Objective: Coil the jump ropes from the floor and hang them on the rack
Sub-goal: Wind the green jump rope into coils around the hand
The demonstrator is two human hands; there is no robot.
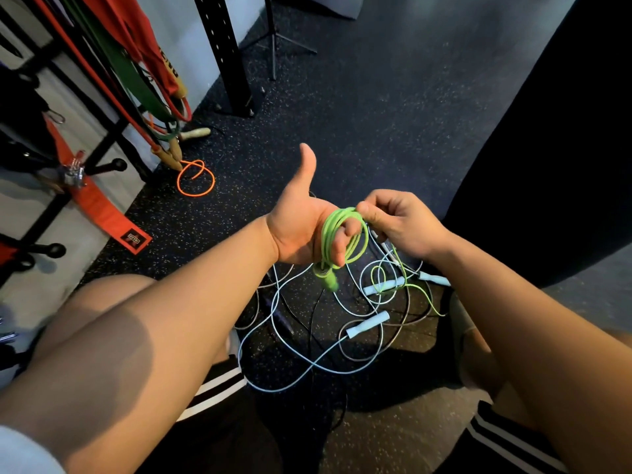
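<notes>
The light is dim and uneven. The forearms (171, 319) are the brightest parts, lit warmly from above, and a soft-edged shadow crosses the left one. The floor (342, 114) looks dark and grainy, with a deep shadow pooled under the tangled ropes (367, 325). The bag (547, 165) at right is almost black, without detail. The handle (330, 282) of the green rope (325, 241) is smeared by blur. The orange rope (196, 195) looks oversaturated. Wide-angle distortion bows the post (225, 53) and rack (118, 164) near the edges and swells the arms at the bottom corners.

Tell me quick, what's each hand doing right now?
Left hand: holds the green jump rope, coiled round its curled fingers.
Right hand: pinches the same rope near the coil's top.
</notes>
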